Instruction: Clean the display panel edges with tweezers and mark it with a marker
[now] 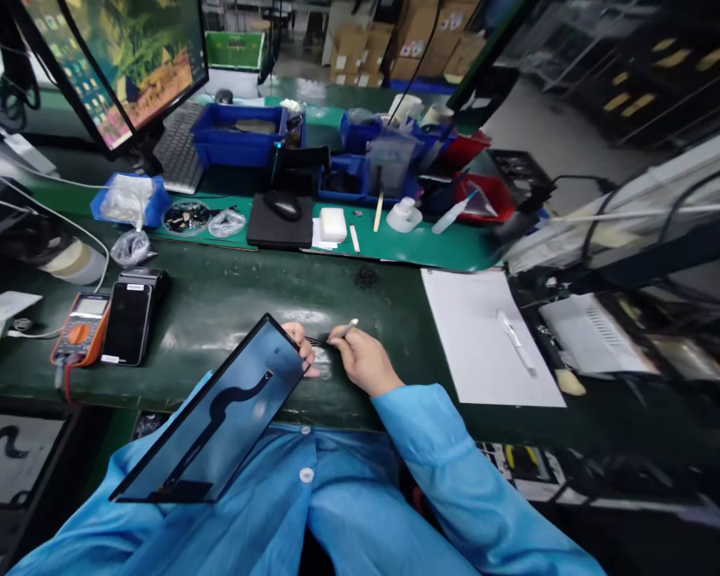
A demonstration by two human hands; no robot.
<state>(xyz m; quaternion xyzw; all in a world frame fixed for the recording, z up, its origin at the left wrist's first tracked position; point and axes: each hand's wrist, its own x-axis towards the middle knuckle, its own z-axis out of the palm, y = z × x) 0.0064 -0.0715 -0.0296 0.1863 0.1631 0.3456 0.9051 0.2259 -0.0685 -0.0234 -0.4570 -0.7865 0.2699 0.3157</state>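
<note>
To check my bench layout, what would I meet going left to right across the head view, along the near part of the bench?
orange multimeter → black phone → left hand → right hand → white paper sheet

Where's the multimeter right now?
In the head view, the orange multimeter lies on the green bench, left of the person's left hand, directly beside a black smartphone.

A green workbench (228, 320) holds a multimeter (81, 328) and phone (127, 324) at left, a paper sheet (486, 336) at right, and blue bins (238, 132) at the far side.
</note>
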